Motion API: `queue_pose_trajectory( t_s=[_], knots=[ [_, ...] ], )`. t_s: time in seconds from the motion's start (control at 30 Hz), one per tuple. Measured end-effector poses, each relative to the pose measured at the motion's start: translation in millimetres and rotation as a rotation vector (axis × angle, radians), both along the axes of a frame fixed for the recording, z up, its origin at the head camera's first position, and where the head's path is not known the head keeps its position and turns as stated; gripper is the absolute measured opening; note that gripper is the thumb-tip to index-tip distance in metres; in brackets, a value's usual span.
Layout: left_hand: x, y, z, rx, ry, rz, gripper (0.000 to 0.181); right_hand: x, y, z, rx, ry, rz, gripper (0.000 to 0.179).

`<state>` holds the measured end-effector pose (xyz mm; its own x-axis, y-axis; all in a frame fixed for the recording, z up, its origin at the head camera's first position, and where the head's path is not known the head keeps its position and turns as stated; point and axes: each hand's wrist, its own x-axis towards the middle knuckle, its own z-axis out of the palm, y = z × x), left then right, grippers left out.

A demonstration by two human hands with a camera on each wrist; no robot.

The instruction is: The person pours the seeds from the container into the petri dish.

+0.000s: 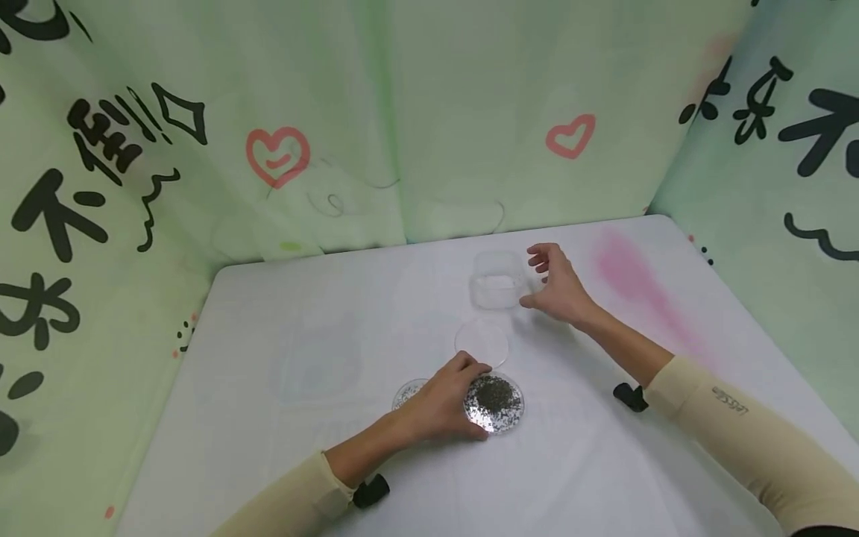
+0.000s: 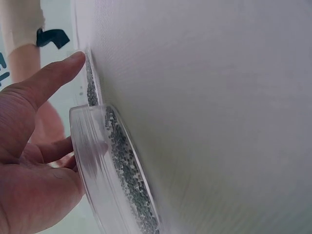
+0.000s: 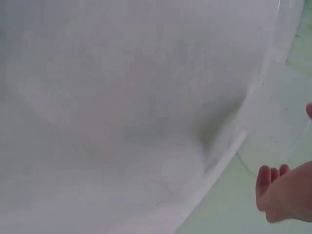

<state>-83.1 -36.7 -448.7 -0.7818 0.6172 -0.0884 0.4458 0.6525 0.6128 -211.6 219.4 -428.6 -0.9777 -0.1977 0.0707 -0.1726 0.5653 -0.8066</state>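
Observation:
My left hand [image 1: 443, 403] grips the rim of a round clear dish [image 1: 494, 403] of dark grains, its thumb on the near side and fingers on the far side. Partly hidden behind that hand is a second clear dish [image 1: 405, 393], which looms close with dark grains in the left wrist view. A clear round lid [image 1: 482, 341] lies just beyond the gripped dish. At the back, my right hand [image 1: 560, 291] reaches beside a clear plastic box [image 1: 496, 291], thumb tip right at its edge and fingers loosely bent. In the right wrist view the bent fingers [image 3: 273, 185] show at the lower right.
A white cloth covers the table [image 1: 322, 432], with a pink stain [image 1: 634, 276] at the right. Pale green curtains [image 1: 470, 112] with black writing and red hearts stand close along the back and sides. Dark wrist mounts [image 1: 631, 397] hang under both forearms.

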Motion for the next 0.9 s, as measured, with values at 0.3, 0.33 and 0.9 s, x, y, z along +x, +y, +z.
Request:
queue_pose_trajectory(
  t_s=[0.3, 0.33, 0.9],
  knots=[
    [-1.0, -0.9, 1.0, 0.006, -0.001, -0.005, 0.093, 32.9, -9, 1.6, 0.030, 0.158, 0.470, 0.057],
    [-0.8, -0.8, 0.8, 0.008, -0.003, -0.008, 0.093, 34.0, -10, -0.4, 0.043, 0.116, 0.511, 0.062],
    [-0.8, -0.8, -0.9, 0.023, 0.005, -0.022, 0.093, 34.4, -21, -24.5, 0.279, 0.092, 0.595, 0.091]
  ],
)
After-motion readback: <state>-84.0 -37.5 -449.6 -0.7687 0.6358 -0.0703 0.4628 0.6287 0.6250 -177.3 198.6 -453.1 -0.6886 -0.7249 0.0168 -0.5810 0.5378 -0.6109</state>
